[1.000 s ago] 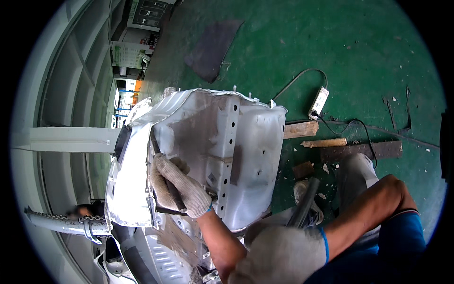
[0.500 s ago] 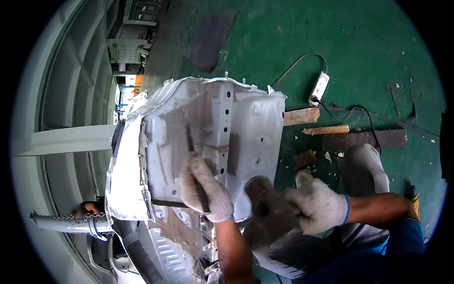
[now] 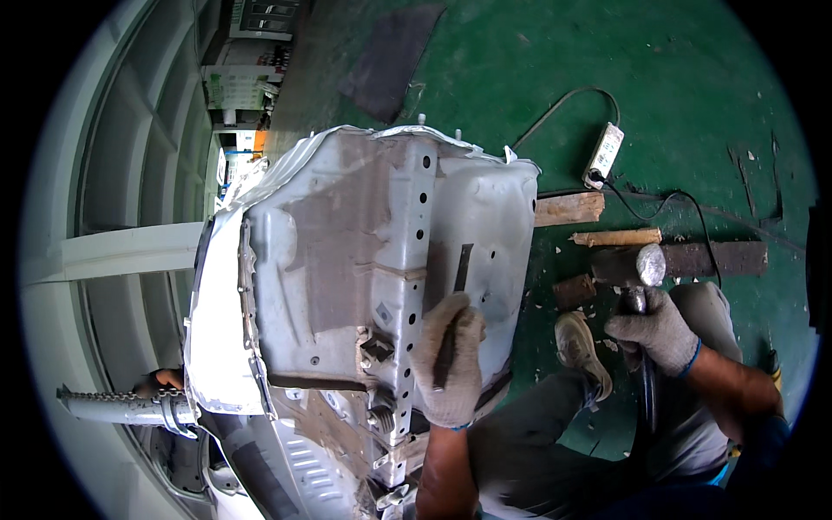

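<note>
My gloved left hand [image 3: 448,368] is closed around a flat, dark metal chisel [image 3: 463,270], whose blade points away from me over the right part of a pale grey car body section [image 3: 490,208]. Whether the blade touches the metal I cannot tell. Off to the right, my gloved right hand [image 3: 656,331] grips a sledgehammer by its handle, just below the head. The heavy steel sledgehammer head [image 3: 617,267] is beyond that hand, apart from the chisel. Brown sheeting [image 3: 334,225] covers part of the car body, left of a rail with a row of holes [image 3: 419,234].
Wooden pieces [image 3: 568,209] and a dark block [image 3: 737,259] lie on the green floor at right, near a white power strip [image 3: 605,154] and its cable. My shoe [image 3: 579,347] is beside the car body. A chained grey post [image 3: 121,409] stands at left, near another person's arm.
My left hand has moved right with the chisel, from over the brown sheeting to the right-hand panel. My right hand has swung the sledgehammer away to the right, off the car body's near corner.
</note>
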Motion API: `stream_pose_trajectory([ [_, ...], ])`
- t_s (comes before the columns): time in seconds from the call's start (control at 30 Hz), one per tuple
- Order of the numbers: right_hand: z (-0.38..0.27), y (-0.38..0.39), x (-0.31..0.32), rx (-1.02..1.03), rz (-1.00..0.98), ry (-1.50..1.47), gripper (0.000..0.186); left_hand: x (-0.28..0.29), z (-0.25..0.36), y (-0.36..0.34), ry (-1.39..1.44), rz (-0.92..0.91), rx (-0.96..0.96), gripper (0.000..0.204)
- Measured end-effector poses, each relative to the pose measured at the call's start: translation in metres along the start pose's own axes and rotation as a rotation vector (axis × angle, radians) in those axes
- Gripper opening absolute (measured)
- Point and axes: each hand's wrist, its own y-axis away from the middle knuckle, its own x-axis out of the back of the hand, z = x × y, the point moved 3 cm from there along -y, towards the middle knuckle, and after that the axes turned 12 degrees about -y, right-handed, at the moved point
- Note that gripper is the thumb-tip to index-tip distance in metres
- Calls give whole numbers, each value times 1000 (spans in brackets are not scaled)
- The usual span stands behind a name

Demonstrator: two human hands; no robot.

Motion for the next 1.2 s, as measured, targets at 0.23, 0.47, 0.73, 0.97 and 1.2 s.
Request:
stream_pose_trajectory([
  [0.23, 10, -18, 8, -27, 73, -24, 21, 1, 15, -10, -315, -63, -244, 25],
  [0.47, 11, -28, 23, 6, 132, -9, 18, 6, 16, -17, -219, -133, -176, 22],
  [0.73, 16, -47, 52, -55, 258, 40, 22, 44, 50, -32, -246, 191, -497, 21],
  [0.97, -50, -56, -46, 320, 75, 567, 35, 45, 67, 31, -261, -92, -408, 23],
  [1.2, -144, -72, -223, 1123, -504, 1563, 38, -20, 33, 71, -434, -706, -346, 16],
])
